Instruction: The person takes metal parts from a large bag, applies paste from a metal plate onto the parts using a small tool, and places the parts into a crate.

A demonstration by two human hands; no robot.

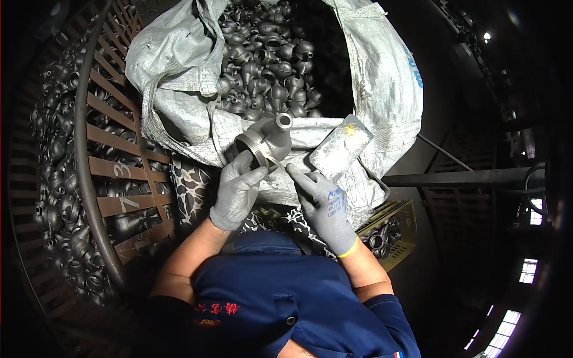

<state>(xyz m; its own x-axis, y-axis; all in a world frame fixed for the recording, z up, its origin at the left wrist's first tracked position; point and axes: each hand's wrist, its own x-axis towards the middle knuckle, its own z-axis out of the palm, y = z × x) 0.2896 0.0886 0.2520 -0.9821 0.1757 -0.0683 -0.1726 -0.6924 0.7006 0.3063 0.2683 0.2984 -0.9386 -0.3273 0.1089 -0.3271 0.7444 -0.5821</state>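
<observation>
The metal fitting (276,141) is gripped at its threaded rim by the gloved left hand (240,190), whose fingers are curled inward. The right hand (322,206) is partly closed with its index finger extended towards a thin pale strip (274,161) at the rim; whether the strip is pinched cannot be told. The fitting is held over the near edge of a woven white sack (388,77). It is dull grey, rounded, with a ringed wide mouth and a narrow tubular neck. Similar castings (268,71) are heaped inside the sack. A scuffed rectangular plate (341,148) is laid on the sack's edge.
</observation>
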